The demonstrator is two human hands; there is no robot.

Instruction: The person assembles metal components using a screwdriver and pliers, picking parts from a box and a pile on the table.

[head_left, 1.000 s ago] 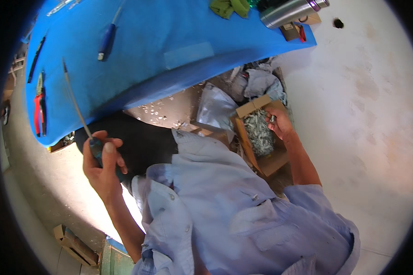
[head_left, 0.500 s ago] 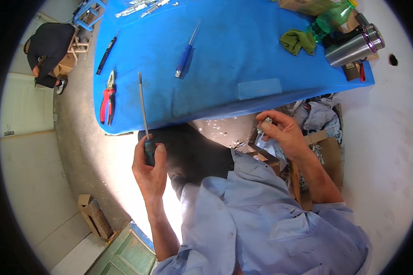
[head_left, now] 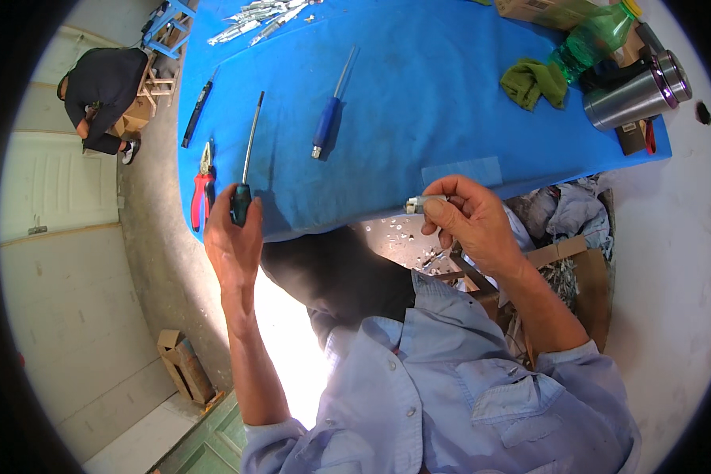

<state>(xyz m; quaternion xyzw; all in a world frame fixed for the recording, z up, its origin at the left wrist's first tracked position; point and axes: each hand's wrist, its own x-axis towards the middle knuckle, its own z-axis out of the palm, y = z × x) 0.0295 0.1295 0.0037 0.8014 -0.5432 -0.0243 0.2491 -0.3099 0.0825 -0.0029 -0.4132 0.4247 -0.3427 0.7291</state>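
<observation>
My left hand [head_left: 232,237] is closed around the dark green handle of a screwdriver [head_left: 252,142], its long shaft pointing away over the blue-covered table [head_left: 387,103]. Between thumb and fingers, my right hand [head_left: 475,225] pinches a small silvery cylindrical metal piece [head_left: 415,205] near the table's front edge. The fingers hide part of that piece. Close to my left hand lie pliers [head_left: 202,193] with red and black handles. Farther in, a blue-handled screwdriver [head_left: 325,126] rests on the cloth.
A black pen-like tool [head_left: 198,114] and several silvery metal parts [head_left: 265,17] lie farther off. At right are a green cloth [head_left: 534,84], a green bottle [head_left: 594,41] and a steel flask [head_left: 632,99]. Below stands a cardboard box [head_left: 591,284] of scraps. A person [head_left: 107,91] sits at far left.
My left hand has moved forward with the screwdriver, up to the table's edge. My right hand has shifted left and forward, and the metal piece now points left. The view has shifted slightly.
</observation>
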